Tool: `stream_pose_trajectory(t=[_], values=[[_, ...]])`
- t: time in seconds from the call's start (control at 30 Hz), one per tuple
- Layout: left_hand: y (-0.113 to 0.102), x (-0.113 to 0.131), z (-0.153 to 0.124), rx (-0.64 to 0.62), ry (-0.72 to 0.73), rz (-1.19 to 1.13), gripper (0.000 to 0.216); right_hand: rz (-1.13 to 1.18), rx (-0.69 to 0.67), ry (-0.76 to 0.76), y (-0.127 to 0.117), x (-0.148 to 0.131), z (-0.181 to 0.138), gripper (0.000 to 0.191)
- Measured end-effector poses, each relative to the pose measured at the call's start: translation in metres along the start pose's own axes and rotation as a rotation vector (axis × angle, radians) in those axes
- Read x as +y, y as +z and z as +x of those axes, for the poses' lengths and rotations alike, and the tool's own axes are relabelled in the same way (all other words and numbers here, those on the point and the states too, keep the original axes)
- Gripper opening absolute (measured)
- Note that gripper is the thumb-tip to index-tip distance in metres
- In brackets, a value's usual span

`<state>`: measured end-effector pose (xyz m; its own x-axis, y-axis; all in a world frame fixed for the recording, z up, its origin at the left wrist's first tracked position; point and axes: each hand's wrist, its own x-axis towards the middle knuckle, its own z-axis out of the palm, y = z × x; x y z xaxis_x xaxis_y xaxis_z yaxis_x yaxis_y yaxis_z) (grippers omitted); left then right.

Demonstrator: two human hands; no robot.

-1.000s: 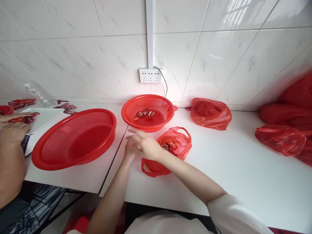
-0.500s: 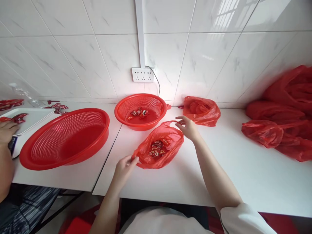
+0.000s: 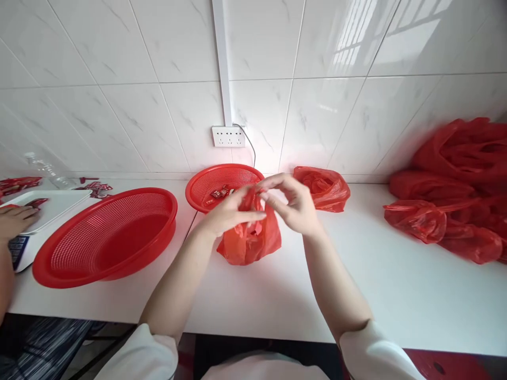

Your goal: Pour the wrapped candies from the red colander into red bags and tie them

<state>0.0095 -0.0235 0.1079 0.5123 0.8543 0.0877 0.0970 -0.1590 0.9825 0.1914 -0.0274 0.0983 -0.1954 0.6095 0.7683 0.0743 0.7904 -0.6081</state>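
A thin red plastic bag (image 3: 249, 245) hangs gathered at its top, just above or on the white table in front of me. My left hand (image 3: 229, 214) closes round the bag's neck from the left. From the right, my right hand (image 3: 291, 203) pinches the bag's top with thumb and fingers. The bag's contents are mostly hidden by the red plastic and my hands. Right behind it stands a red perforated basket (image 3: 198, 184), partly covered by my left hand, with a few small wrapped packets (image 3: 219, 192) inside.
A larger red basket (image 3: 119, 232) sits at left. Beyond it another person's hand (image 3: 18, 219) rests on a white tray (image 3: 65, 203) on a scale (image 3: 19, 250). A red bag (image 3: 325, 187) lies by the wall, and heaped red bags (image 3: 455, 184) fill the right side.
Both hands have come together and lifted the bag's edges into a gathered top. The bag stood wide with its packets showing; now it is drawn closed. The view has tilted up slightly.
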Motion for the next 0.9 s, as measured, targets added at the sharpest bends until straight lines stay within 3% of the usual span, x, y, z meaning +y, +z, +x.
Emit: stream_pose_trajectory(t=[0.07, 0.27, 0.37, 0.43, 0.5, 0.57, 0.67, 0.73, 0.8, 0.9], values=[[0.008, -0.009, 0.008, -0.06, -0.067, 0.018, 0.022, -0.05, -0.119, -0.026, 0.002, -0.001, -0.003, 0.016], [0.01, -0.018, 0.012, -0.022, -0.082, -0.136, 0.037, -0.055, -0.137, 0.168, -0.004, 0.02, -0.024, 0.026], [0.01, -0.021, 0.01, -0.04, -0.085, -0.143, 0.039, -0.038, -0.037, 0.191, -0.003, 0.029, -0.031, 0.014], [0.009, -0.026, 0.009, 0.008, -0.098, -0.188, 0.039, -0.038, 0.051, 0.176, -0.004, 0.028, -0.032, 0.008], [0.005, -0.032, 0.008, 0.057, -0.113, -0.259, 0.041, -0.033, 0.051, 0.149, -0.009, 0.022, -0.034, 0.009], [0.0, -0.036, 0.008, 0.082, -0.138, -0.36, 0.041, -0.051, -0.077, 0.116, -0.014, 0.015, -0.034, 0.011], [-0.007, -0.038, 0.009, 0.062, -0.191, -0.505, 0.033, -0.095, -0.392, 0.082, -0.021, 0.008, -0.034, 0.013], [-0.009, -0.033, 0.008, 0.041, -0.186, -0.533, 0.028, -0.06, -0.487, 0.078, -0.02, 0.009, -0.033, 0.012], [-0.008, -0.025, 0.003, -0.025, -0.151, -0.426, 0.032, 0.037, -0.4, 0.095, -0.015, 0.015, -0.032, 0.012], [-0.002, -0.014, -0.007, -0.103, -0.027, 0.031, 0.041, 0.211, -0.166, 0.225, -0.004, 0.027, -0.03, 0.024]])
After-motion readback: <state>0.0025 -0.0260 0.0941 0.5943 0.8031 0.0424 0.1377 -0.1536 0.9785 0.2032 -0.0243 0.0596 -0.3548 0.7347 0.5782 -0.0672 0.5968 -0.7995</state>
